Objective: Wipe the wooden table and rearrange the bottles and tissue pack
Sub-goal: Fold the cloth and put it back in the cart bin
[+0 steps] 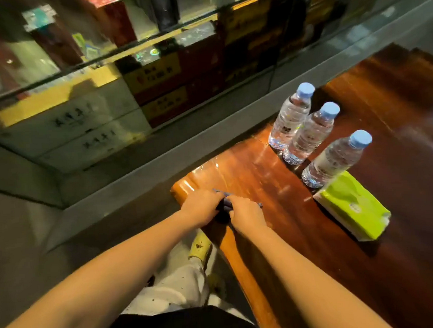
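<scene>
Glossy wooden tabletop (275, 175) by a glass cabinet, and a dark cloth (225, 208) is bunched at its near-left corner, pinched under both left hand (201, 206) and right hand (246, 214), fingers curled tight. Three bottles (310, 134) and the tissue pack (354, 205) sit off right, pack's long axis running diagonally, right hand closer.

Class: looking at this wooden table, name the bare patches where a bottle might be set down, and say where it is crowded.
Bare: the table between both hands on the cloth and the three bottles; also the dark wood beyond the tissue pack. Crowded: bottles and pack sit close in a row.
</scene>
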`<move>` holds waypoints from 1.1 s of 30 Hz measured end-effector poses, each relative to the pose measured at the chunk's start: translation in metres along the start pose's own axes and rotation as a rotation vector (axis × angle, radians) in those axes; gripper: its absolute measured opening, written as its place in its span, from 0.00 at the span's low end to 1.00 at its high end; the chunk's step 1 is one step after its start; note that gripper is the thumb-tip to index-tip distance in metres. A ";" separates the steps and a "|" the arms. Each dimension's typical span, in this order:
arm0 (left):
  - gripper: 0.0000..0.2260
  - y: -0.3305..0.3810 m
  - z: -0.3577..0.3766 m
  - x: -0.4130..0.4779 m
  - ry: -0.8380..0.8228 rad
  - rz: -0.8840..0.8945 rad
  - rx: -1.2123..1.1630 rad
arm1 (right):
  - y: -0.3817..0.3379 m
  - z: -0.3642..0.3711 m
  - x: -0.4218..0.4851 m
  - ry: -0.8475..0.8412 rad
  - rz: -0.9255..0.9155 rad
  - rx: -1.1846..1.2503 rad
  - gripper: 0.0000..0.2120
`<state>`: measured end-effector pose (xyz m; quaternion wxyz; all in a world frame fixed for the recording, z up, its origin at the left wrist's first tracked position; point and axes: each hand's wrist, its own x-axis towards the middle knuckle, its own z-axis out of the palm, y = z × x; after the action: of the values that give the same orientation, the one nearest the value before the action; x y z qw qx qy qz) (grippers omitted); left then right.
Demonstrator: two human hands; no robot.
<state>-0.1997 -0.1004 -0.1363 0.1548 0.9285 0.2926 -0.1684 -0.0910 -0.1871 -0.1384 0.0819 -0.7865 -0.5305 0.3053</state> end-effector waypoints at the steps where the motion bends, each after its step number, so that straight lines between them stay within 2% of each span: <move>1: 0.14 -0.004 -0.001 -0.008 0.010 -0.032 -0.047 | -0.005 -0.003 0.003 -0.029 -0.033 -0.016 0.15; 6: 0.12 -0.035 -0.014 -0.053 0.068 -0.246 -0.174 | -0.053 -0.012 0.019 -0.190 -0.183 -0.051 0.15; 10: 0.12 -0.066 -0.021 -0.099 0.118 -0.470 -0.121 | -0.115 -0.008 0.033 -0.319 -0.400 -0.271 0.16; 16: 0.18 -0.115 -0.022 -0.194 0.199 -0.770 -0.319 | -0.227 0.013 0.030 -0.394 -0.690 -0.424 0.15; 21: 0.19 -0.143 -0.041 -0.277 0.297 -0.985 -0.290 | -0.329 0.024 0.004 -0.443 -0.888 -0.469 0.15; 27: 0.15 -0.147 -0.064 -0.387 0.556 -1.150 -0.206 | -0.442 0.019 -0.041 -0.545 -1.163 -0.609 0.06; 31: 0.13 -0.138 -0.060 -0.459 0.685 -1.266 -0.230 | -0.504 0.028 -0.092 -0.556 -1.370 -0.738 0.11; 33: 0.13 -0.131 -0.052 -0.493 0.725 -1.320 -0.255 | -0.528 0.040 -0.117 -0.613 -1.432 -0.756 0.10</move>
<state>-0.6470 -0.2201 0.0847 0.0222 0.5332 0.8365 0.1243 -0.5569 -0.0751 0.1147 -0.1590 -0.1208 -0.9628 0.1821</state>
